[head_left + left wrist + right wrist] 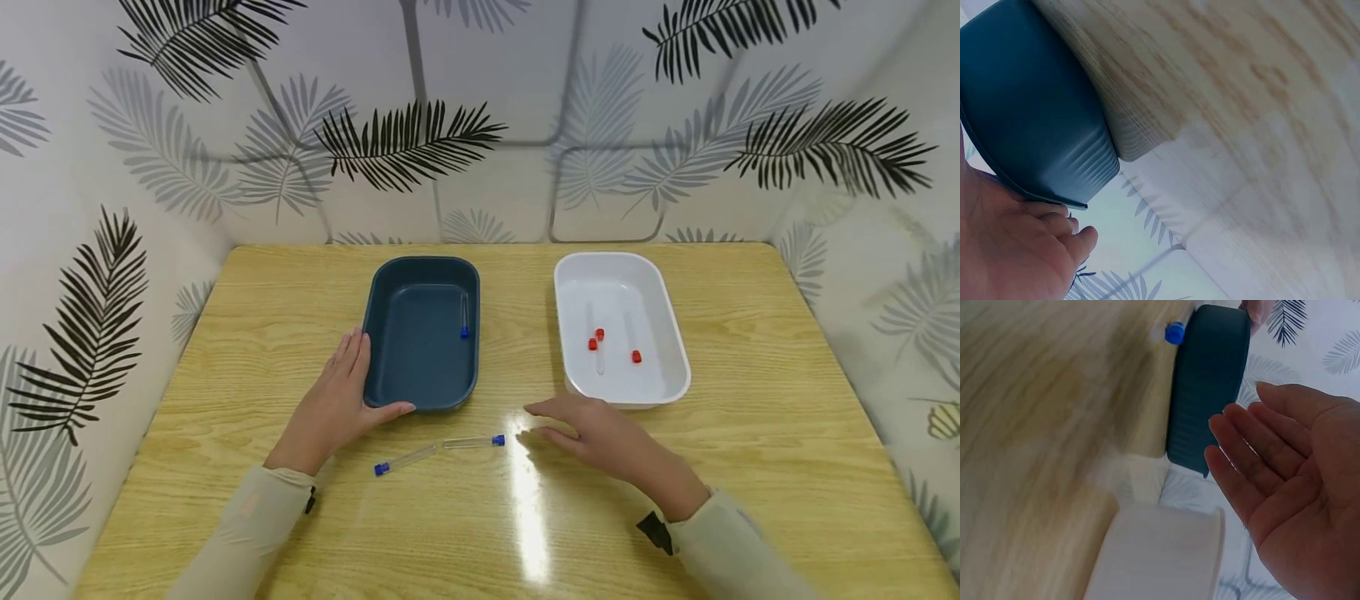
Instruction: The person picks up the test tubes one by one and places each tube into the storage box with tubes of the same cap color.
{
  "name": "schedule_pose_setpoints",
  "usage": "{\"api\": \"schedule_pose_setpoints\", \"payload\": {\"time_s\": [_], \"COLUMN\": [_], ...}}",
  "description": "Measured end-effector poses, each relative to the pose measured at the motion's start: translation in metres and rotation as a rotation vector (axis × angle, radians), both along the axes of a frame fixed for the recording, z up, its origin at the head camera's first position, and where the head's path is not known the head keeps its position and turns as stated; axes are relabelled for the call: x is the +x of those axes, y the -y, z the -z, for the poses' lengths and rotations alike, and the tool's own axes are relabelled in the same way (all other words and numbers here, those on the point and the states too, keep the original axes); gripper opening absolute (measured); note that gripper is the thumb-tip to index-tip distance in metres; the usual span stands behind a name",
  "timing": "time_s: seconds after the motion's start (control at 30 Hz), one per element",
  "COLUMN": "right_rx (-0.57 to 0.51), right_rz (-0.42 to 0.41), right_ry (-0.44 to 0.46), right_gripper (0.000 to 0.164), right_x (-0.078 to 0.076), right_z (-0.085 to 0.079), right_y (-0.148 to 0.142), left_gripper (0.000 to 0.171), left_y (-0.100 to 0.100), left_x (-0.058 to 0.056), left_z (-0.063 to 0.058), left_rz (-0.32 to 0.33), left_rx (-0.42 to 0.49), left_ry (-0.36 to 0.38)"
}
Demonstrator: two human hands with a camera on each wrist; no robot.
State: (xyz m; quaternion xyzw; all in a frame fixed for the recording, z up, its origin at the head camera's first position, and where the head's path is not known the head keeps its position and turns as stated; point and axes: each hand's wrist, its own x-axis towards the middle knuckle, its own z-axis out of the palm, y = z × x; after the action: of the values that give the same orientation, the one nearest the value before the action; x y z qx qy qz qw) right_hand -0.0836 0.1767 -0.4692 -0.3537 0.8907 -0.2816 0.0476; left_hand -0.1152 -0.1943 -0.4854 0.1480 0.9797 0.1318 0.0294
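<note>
While table (615, 533) bears navy tray (420, 333), white tray (648, 317) stands right

Left hand (330, 417), fingers extended, touches the navy tray; right hand (603, 437), unclenched, hovers near the white tray, which holds red-capped tubes (636, 357). 2 blue-capped tubes (468, 442) lie between the hands, 1 in the navy tray.

dark tray (420, 350) and white tray (654, 329) hem a passable strip of table (517, 325)

A dark blue tray (1029, 94) shows its outer wall, ribbed near one end. At the tray's rim rests the left hand (1016, 250), palm in view. Beside the tray spreads the wood-grained table (1229, 94); beyond it, a leaf-patterned backdrop (1132, 240).
</note>
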Motion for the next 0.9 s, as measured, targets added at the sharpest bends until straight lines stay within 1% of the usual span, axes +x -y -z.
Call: {"api": "schedule_pose_setpoints", "payload": {"time_s": [0.03, 0.13, 0.27, 0.43, 0.7, 0.9], "right_rx": [0.013, 0.037, 0.062, 0.089, 0.083, 0.135], "right_rz": [-0.013, -0.063, -0.095, -0.093, -0.088, -0.093], "right_ry": [0.022, 0.046, 0.045, 0.036, 0.078, 0.056], "right_gripper": [0.034, 0.033, 0.03, 0.029, 0.027, 0.023], "right_x": [-0.001, -0.004, -0.006, -0.007, -0.008, -0.005], "right_z": [0.002, 0.009, 0.016, 0.021, 0.027, 0.028], "right_y": [0.003, 0.01, 0.021, 0.036, 0.059, 0.078], "left_gripper": [0.119, 0.119, 0.119, 0.119, 0.12, 0.121], "left_y": [0.0, 0.0, 0.001, 0.001, 0.0, -0.001], "left_x": [0.0, 0.0, 0.0, 0.0, -0.001, -0.001], "left_z": [0.0, 0.001, 0.001, 0.0, -0.002, -0.001], "left_rz": [-0.005, -0.003, -0.006, -0.006, -0.002, -0.015], "left_rx": [0.001, 0.004, 0.002, 0.003, 0.016, 0.012], "left_ry": [0.001, 0.006, 0.006, 0.01, 0.023, 0.039]}}
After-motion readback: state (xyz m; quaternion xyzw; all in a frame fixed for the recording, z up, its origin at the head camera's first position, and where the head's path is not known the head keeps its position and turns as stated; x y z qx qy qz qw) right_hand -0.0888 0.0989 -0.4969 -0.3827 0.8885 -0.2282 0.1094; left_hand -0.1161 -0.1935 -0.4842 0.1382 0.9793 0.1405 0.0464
